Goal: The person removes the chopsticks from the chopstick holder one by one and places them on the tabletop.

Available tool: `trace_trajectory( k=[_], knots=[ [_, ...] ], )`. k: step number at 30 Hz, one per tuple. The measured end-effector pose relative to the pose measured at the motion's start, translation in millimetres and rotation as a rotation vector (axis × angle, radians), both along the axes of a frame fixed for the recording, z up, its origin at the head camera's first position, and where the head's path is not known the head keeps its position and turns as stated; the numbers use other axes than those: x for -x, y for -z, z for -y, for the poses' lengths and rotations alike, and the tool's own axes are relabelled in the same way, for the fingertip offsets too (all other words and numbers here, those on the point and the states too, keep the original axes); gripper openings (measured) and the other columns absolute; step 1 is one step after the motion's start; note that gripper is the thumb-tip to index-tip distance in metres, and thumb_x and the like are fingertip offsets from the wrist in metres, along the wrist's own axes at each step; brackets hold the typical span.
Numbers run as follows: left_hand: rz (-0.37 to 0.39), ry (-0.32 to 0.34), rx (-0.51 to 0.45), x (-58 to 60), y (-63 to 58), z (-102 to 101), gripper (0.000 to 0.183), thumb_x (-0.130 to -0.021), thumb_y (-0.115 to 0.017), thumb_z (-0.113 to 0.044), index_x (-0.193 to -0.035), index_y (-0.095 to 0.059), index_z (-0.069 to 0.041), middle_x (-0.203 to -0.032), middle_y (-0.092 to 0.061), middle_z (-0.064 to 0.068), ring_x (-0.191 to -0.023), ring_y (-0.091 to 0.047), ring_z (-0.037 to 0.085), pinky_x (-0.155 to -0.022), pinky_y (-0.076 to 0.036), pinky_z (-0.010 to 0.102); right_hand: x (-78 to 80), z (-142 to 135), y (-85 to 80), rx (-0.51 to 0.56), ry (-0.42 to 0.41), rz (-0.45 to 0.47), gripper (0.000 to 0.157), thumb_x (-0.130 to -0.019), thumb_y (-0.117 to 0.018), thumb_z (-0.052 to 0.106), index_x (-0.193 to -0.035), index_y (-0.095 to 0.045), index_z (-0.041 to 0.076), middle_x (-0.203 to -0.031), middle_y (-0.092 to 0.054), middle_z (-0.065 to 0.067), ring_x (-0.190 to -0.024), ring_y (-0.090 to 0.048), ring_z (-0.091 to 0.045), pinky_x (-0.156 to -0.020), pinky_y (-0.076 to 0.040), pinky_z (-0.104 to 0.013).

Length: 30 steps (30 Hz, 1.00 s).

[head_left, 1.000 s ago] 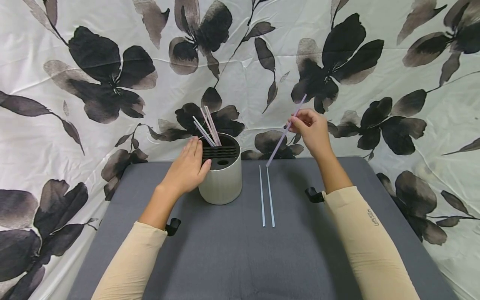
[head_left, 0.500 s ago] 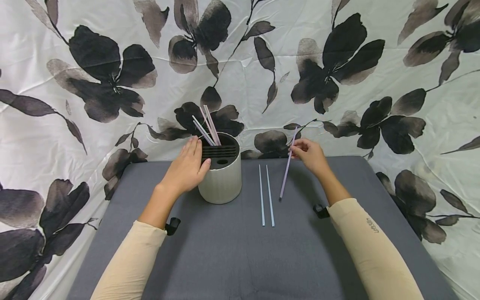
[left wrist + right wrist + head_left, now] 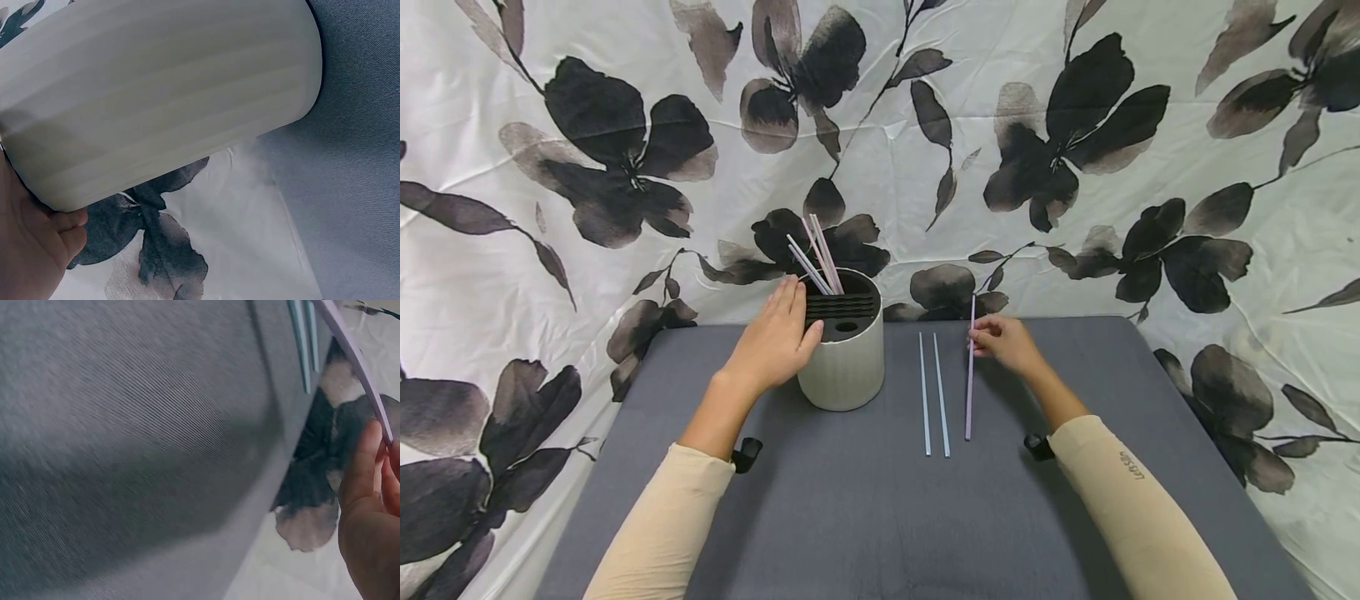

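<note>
My left hand (image 3: 771,337) rests with straight fingers against the left side of a cream, round utensil holder (image 3: 842,375), its thumb at the near rim. The holder's dark top has slots and a round hole. Several pink and pale chopsticks (image 3: 825,257) lean in its back opening. My right hand (image 3: 1011,344) pinches a lilac chopstick (image 3: 969,400) near its far end, and the chopstick points toward me. Left of it, two light-blue chopsticks (image 3: 942,408) lie side by side on the table. In the left wrist view the holder's ribbed wall (image 3: 169,106) hides most of the hand.
The dark grey table (image 3: 850,508) ends at a back edge just behind the holder. Beyond it hangs a white cloth (image 3: 895,158) with a dark flower print. Each wrist wears a black camera mount (image 3: 747,455).
My right hand has come down toward the table with the lilac chopstick, turning it until it lies almost parallel with the blue pair. The left hand has stayed at the holder.
</note>
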<state>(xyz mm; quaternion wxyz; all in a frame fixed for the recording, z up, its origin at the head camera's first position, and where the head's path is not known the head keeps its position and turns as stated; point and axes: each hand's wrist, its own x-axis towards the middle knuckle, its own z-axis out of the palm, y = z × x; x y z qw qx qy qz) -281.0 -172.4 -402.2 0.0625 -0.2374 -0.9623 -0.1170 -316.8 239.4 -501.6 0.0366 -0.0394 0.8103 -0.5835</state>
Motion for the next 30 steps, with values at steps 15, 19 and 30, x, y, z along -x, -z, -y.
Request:
trace_trajectory(
  k=[15,19,30],
  knots=[
    [0.008,-0.009,0.004,-1.5,1.7,-0.5,0.075,-0.109,-0.031,-0.043,-0.159,-0.02,0.012,-0.17,-0.012,0.027,-0.161,-0.008,0.038,-0.131,-0.014,0.049,-2.6,12.4,35.4,0.081,0.087,0.199,0.032,-0.099,-0.065,0.0,-0.122,-0.058,-0.022,-0.076,-0.069,0.0,-0.067,-0.065,-0.005,-0.062,-0.061,-0.02],
    [0.007,-0.01,0.004,-2.2,1.6,-0.9,0.075,-0.109,-0.031,-0.042,-0.159,-0.02,0.012,-0.17,-0.012,0.027,-0.161,-0.008,0.038,-0.131,-0.014,0.05,-2.9,15.3,39.7,0.033,0.118,0.231,0.029,-0.098,-0.067,0.001,-0.118,-0.061,-0.019,-0.074,-0.068,0.002,-0.064,-0.065,-0.005,-0.06,-0.061,-0.021],
    [0.009,-0.014,-0.007,-5.6,0.8,-1.2,0.075,-0.109,-0.032,-0.041,-0.159,-0.019,0.012,-0.17,-0.01,0.028,-0.161,-0.008,0.037,-0.131,-0.013,0.049,-5.3,22.0,37.9,-0.07,0.137,0.269,0.024,-0.096,-0.071,0.001,-0.113,-0.067,-0.015,-0.071,-0.066,0.001,-0.058,-0.064,-0.004,-0.056,-0.059,-0.02]
  ],
)
